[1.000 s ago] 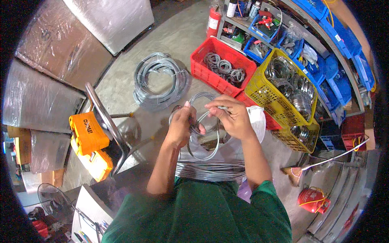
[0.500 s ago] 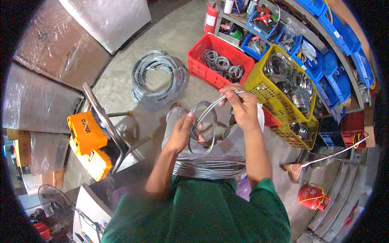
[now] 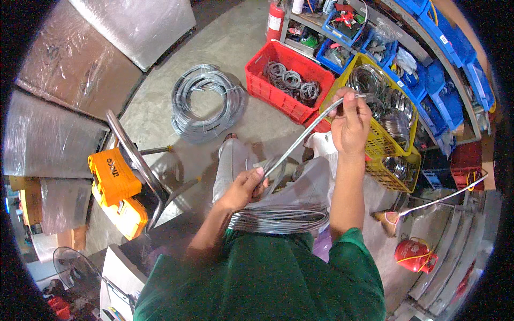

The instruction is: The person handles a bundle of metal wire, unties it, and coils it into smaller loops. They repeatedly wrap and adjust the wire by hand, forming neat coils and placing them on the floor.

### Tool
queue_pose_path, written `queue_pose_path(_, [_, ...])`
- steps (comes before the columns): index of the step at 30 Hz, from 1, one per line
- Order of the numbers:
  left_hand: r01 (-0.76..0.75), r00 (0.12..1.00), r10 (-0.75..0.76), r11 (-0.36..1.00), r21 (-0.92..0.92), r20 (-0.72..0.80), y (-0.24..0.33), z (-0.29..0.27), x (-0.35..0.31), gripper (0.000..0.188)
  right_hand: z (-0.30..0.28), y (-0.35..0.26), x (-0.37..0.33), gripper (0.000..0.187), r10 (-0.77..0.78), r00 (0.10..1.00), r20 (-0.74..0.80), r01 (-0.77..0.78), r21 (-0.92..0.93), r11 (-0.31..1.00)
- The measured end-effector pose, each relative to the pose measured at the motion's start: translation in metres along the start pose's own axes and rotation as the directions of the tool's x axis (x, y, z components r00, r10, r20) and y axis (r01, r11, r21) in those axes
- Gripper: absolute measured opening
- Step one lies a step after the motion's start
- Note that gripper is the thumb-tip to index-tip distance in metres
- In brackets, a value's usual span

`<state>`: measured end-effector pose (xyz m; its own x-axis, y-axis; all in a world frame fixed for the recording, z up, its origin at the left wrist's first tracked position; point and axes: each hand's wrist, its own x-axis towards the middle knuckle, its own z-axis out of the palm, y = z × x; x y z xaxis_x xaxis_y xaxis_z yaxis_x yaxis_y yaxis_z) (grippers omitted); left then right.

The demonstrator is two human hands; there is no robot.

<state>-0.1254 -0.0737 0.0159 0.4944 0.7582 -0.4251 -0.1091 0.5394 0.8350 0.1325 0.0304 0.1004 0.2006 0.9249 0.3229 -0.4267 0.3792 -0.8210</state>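
Fingers of our left hand (image 3: 243,188) and right hand (image 3: 349,124) pinch a grey wire (image 3: 305,136) stretched taut at frame centre, above the coil (image 3: 278,218) in our lap.

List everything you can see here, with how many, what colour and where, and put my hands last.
wire strand: one, grey, stretched between both hands
wire coil: one, grey, on the lap
floor coil: one, grey, on the concrete floor ahead
red crate: one, red, holds small wire rings, right of the floor coil
yellow crates: two, yellow, hold wire rings, far right
blue bins: several, blue, on shelves at top right
tool case: one, orange, on the floor at left
extinguisher: one, red, top centre
wrapped panels: several, plastic-wrapped, upper left
left hand: grips the strand near the lap
right hand: raised, pinches the strand's far end
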Motion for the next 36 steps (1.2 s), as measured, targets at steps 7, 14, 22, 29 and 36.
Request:
queue_pose_path(7, [0.176,0.981,-0.159,0.972,-0.156,0.113,0.002,0.007,-0.015,0.052,-0.004,0.004,0.007,0.03,0.056,0.997,0.058,-0.055,-0.014,0.998])
queue_pose_path(14, [0.214,0.976,-0.145,0.781,-0.587,0.163,0.021,0.005,-0.023,0.054,-0.008,0.045,-0.016,0.06,-0.1,0.993,-0.064,-0.042,-0.978,0.203])
queue_pose_path(22, [0.241,0.968,-0.236,0.779,-0.579,0.086,0.041,-0.009,-0.022,0.052,0.017,-0.005,-0.043,0.035,0.185,0.769,0.612,0.631,-0.774,-0.06])
queue_pose_path(29, [0.412,0.891,-0.104,0.592,-0.693,0.442,0.044,-0.021,-0.025,0.051,-0.011,0.016,-0.045,0.026,0.521,0.697,0.493,-0.021,-0.712,0.702])
queue_pose_path(36, [0.452,0.823,0.117,0.458,-0.766,0.555,0.04,-0.008,-0.009,0.051,-0.025,0.04,-0.06,0.027,0.606,0.634,0.48,-0.033,-0.766,0.642])
